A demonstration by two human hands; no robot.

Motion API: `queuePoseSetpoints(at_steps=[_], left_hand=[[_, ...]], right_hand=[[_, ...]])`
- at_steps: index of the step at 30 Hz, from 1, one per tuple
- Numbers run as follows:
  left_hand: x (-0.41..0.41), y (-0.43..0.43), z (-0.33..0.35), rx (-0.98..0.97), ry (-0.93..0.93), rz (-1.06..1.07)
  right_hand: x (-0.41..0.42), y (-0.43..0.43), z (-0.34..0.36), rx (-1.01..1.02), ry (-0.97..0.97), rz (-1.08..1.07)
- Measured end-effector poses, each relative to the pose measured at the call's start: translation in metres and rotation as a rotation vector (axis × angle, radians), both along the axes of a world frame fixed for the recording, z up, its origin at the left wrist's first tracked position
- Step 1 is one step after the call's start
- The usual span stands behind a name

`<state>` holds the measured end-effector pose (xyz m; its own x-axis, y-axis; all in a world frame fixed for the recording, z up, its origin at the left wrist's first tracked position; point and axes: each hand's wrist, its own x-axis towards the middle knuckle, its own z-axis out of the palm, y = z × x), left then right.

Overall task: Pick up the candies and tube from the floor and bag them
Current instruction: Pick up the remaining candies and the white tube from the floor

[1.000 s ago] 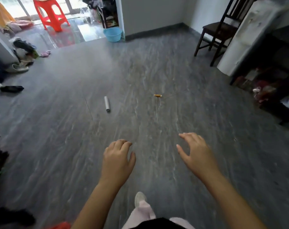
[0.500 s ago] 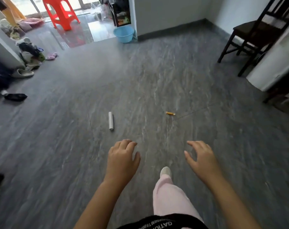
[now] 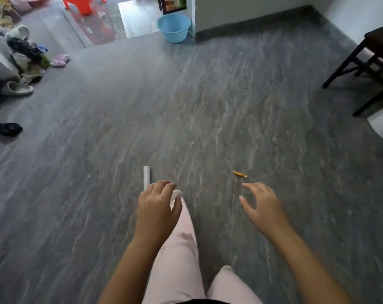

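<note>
The left hand (image 3: pixel 157 207) hung loosely curled, holding nothing, and hid the near end of the white tube (image 3: pixel 147 175), which lay on the grey floor (image 3: pixel 98 216) at its 11 o'clock. The right hand (image 3: pixel 262 205) was spread and empty; the orange-wrapped candy (image 3: pixel 239 174) lay at its 11 o'clock, apart.

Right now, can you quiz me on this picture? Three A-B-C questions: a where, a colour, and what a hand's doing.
1. Where does the tube lie? A) left of the candy B) right of it C) on a chair
2. What colour is the candy? A) blue B) golden C) green
3. What is the right hand doing? A) gripping the candy B) holding a bag C) hovering empty

Answers: 1 A, it lies by the left hand; 2 B, golden-orange wrapper; 3 C, open fingers hold nothing.
</note>
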<state>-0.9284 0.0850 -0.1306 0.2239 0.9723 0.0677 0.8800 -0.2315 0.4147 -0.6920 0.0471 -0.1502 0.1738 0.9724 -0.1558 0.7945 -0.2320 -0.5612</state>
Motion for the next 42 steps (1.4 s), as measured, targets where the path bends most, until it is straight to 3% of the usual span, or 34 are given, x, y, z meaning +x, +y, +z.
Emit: queuePoseSetpoints(at_steps=[6,11,22,31,36,42], left_hand=[[0.008,0.149,-0.082,-0.057,0.014,-0.103],[0.036,0.217,-0.175,-0.154,0.032,-0.085],[0.122,0.280,-0.451,-0.155,0.098,-0.390],[0.126,0.313,-0.613,-0.016,0.168,-0.622],[0.122,0.308,-0.669,-0.075,0.135,-0.576],[0.114,0.294,-0.689,-0.179,0.109,-0.494]], right_hand=[[0.004,0.116,-0.070,-0.057,-0.001,-0.134],[0.016,0.174,-0.151,-0.137,0.063,-0.219],[0.094,0.194,-0.438,-0.291,0.026,-0.318],[0.146,0.223,-0.642,-0.300,0.046,-0.379],[0.167,0.236,-0.708,-0.354,-0.083,-0.378],[0.172,0.227,-0.725,-0.397,-0.241,-0.360]])
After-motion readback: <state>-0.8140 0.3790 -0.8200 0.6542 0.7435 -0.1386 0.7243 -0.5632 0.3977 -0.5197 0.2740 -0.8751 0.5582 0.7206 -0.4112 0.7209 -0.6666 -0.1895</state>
